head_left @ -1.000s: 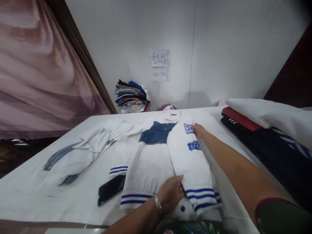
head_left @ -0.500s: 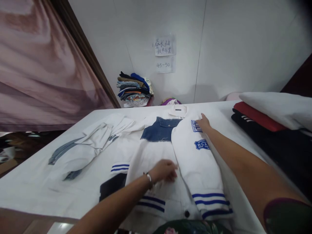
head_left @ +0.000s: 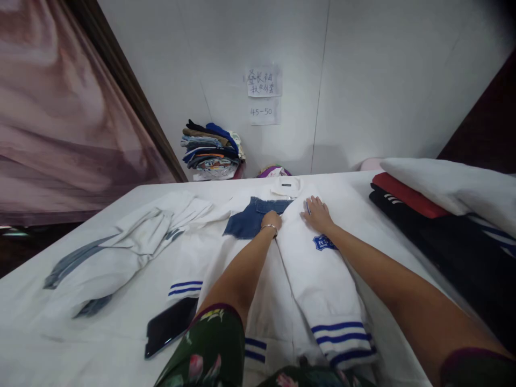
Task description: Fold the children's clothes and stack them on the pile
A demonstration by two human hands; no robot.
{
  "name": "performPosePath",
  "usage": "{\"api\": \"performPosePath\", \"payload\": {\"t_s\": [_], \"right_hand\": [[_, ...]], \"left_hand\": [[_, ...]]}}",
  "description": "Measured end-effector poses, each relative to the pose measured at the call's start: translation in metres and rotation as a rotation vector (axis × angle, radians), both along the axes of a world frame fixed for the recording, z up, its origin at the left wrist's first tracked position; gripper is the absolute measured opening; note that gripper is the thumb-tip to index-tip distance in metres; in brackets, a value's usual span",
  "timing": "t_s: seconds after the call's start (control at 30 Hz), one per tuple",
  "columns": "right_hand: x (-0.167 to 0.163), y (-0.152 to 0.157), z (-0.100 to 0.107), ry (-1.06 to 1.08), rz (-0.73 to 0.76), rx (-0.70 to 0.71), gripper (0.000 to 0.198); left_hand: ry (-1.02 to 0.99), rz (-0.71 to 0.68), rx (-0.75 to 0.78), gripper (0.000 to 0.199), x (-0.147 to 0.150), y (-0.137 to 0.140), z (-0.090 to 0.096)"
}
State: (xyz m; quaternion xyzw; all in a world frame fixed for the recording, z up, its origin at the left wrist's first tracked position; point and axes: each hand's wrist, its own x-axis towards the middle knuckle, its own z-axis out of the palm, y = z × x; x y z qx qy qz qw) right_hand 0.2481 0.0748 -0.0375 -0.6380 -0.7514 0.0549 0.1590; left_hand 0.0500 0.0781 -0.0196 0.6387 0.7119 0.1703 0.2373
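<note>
A white jacket [head_left: 300, 274] lies spread on the white table, with a denim chest panel [head_left: 242, 217] and blue-striped cuffs and hem. Its right-hand sleeve is laid over the front, and a blue letter patch [head_left: 322, 243] shows on it. My left hand [head_left: 272, 219] is closed at the inner edge of this sleeve, beside the denim panel; the fingertips are partly hidden. Fingers spread, my right hand [head_left: 317, 214] rests flat on the upper sleeve and covers most of another patch.
Left of the jacket lies a rumpled white and grey garment [head_left: 133, 236]. A black phone [head_left: 171, 325] sits near the front edge. Folded dark, red and white clothes [head_left: 435, 236] are piled at the right. Beyond the table stands a clothes stack [head_left: 212, 148] by the wall.
My left hand has moved away from me, from the lower front up to the denim panel. My right hand has shifted from the shoulder's outer edge inward onto the sleeve.
</note>
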Motion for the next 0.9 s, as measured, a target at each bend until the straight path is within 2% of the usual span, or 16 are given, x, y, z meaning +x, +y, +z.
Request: {"api": "performPosePath", "payload": {"t_s": [0.1,0.23,0.33,0.43,0.5,0.6,0.8,0.9], "right_hand": [[-0.002,0.002,-0.012,-0.053,0.040,-0.093,0.055],[-0.005,0.003,-0.023,-0.042,0.038,-0.104,0.054],[-0.003,0.005,-0.021,-0.024,0.044,-0.109,0.054],[0.002,0.011,-0.015,0.004,0.025,-0.082,0.055],[0.006,0.017,-0.010,0.024,-0.023,-0.048,0.057],[0.009,0.030,-0.007,-0.011,-0.078,-0.024,0.060],[0.000,0.050,-0.013,-0.098,-0.019,-0.140,0.056],[-0.001,0.050,-0.013,-0.104,-0.017,-0.152,0.055]], "left_hand": [[0.092,0.039,0.022,0.025,-0.003,-0.006,-0.004],[0.150,0.000,0.099,0.030,-0.002,-0.013,0.003],[0.203,-0.209,0.268,0.040,0.007,-0.022,0.002],[0.294,-0.397,0.267,0.054,0.015,-0.035,-0.013],[0.316,-0.391,0.201,0.061,0.017,-0.042,-0.026],[0.312,-0.361,0.199,0.064,0.018,-0.047,-0.038],[0.361,-0.349,0.206,0.065,0.019,-0.048,-0.038],[0.382,-0.338,0.191,0.064,0.019,-0.048,-0.038]]}}
